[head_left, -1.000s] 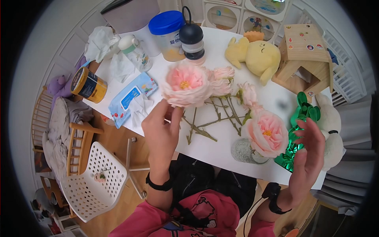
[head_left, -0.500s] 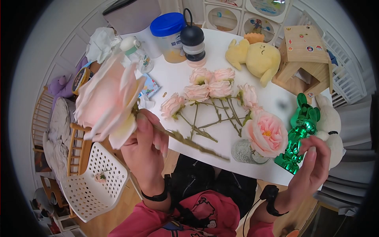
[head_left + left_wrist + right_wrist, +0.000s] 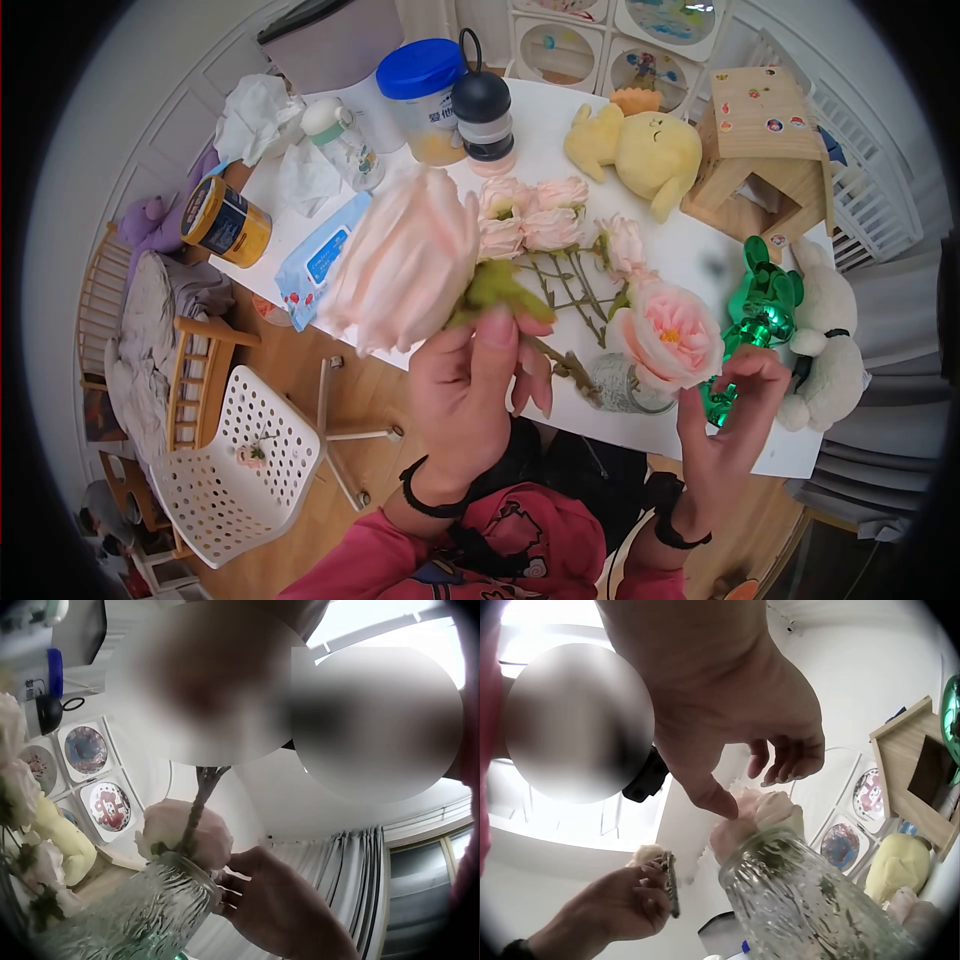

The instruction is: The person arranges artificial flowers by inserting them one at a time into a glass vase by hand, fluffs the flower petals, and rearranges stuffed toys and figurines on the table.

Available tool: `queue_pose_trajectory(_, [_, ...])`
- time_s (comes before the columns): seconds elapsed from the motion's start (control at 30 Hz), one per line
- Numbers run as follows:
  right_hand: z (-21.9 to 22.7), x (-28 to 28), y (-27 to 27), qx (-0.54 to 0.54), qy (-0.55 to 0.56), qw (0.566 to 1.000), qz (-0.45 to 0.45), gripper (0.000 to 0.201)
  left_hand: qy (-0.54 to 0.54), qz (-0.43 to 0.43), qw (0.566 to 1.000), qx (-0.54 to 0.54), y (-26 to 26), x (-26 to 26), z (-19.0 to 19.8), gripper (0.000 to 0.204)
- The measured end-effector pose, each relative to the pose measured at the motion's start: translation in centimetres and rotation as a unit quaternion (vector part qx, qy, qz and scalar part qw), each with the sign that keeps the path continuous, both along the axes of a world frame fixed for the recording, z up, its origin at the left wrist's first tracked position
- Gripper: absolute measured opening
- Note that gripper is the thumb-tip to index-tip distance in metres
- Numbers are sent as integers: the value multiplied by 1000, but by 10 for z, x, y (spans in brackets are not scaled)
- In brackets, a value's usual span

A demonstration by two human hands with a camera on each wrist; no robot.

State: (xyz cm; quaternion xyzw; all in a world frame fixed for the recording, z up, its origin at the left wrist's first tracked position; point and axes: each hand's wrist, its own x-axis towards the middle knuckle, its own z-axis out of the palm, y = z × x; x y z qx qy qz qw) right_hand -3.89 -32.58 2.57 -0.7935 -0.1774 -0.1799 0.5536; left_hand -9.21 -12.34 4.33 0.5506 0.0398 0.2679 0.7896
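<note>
In the head view, the held rose point(image 3: 400, 265) covers part of the wipes packet point(image 3: 318, 258), and the right hand point(image 3: 730, 435) hides part of the green figure point(image 3: 764, 290). Round blurs point(image 3: 375, 724) mask much of the left wrist view, whose lower edge cuts off the glass point(image 3: 142, 907).

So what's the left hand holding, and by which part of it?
The left hand is holding a large pink rose, pinched by its stem just below the petals.
</note>
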Motion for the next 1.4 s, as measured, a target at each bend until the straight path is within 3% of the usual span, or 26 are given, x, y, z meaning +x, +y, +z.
queue_pose_trajectory(0.03, [-1,2,-3,-13,44,998,36,61,-24,-1,1000,-2,-2,2,0,27])
queue_pose_trajectory(0.17, [1,6,9,-60,87,994,37,61,-108,-9,994,-30,-9,8,-5,21])
queue_pose_trajectory(0.23, [2,7,12,-89,142,984,59,56,-113,-32,993,-33,-10,9,-10,20])
queue_pose_trajectory(0.43, [-10,13,5,-117,169,975,80,40,-89,-64,993,-47,-12,12,-15,19])
queue_pose_trajectory(0.57, [-9,14,5,-112,111,985,68,36,-90,-72,992,-42,-11,17,-17,22])
queue_pose_trajectory(0.63, [-6,14,9,-37,93,994,47,27,-58,-46,997,-25,-19,20,-9,28])
queue_pose_trajectory(0.67, [-7,14,8,-37,93,994,47,27,-26,-19,999,-8,-21,21,-6,35])
queue_pose_trajectory(0.83, [-4,14,11,43,148,986,58,19,-38,-40,997,48,-21,23,-10,30])
queue_pose_trajectory(1.07, [-6,16,10,-56,92,992,63,29,26,-71,993,85,-21,18,-27,26])
queue_pose_trajectory(1.13, [-6,18,9,-78,96,987,104,34,33,-76,992,91,-21,20,-31,26])
queue_pose_trajectory(1.4, [-12,19,12,-48,115,984,128,40,27,-85,986,139,-20,21,-33,23])
